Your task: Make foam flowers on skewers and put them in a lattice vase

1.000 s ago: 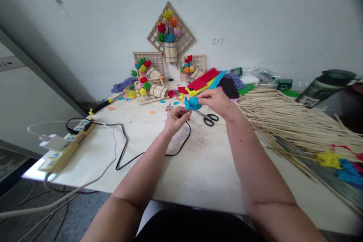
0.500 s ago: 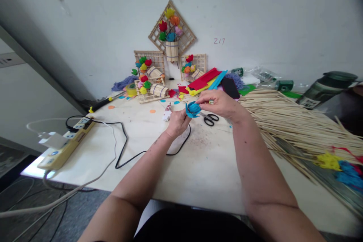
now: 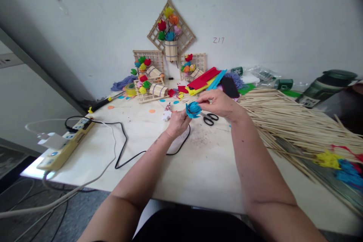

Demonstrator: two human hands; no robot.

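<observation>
A blue paper flower (image 3: 193,110) with curled petals is held above the table between my two hands. My left hand (image 3: 178,123) is closed around its base, where the stem is hidden. From the right, my right hand (image 3: 217,103) pinches a petal at the flower's edge with thumb and forefinger. Black-handled scissors (image 3: 210,119) lie on the table just beneath my right hand. Left of the flower, beyond my left hand, rests a small white object with a red-speckled tip (image 3: 167,112).
Stick lattices with coloured flowers (image 3: 171,30) stand against the wall. Folded red, yellow and blue paper (image 3: 205,79) lies behind my hands. Thin wooden sticks (image 3: 295,121) cover the right side, near a dark bottle (image 3: 326,87). A power strip (image 3: 66,144) and cables occupy the left.
The flower's petals look slightly more spread and its opening shows more. Both hands stay almost in place, with my right fingers still at the petal edge.
</observation>
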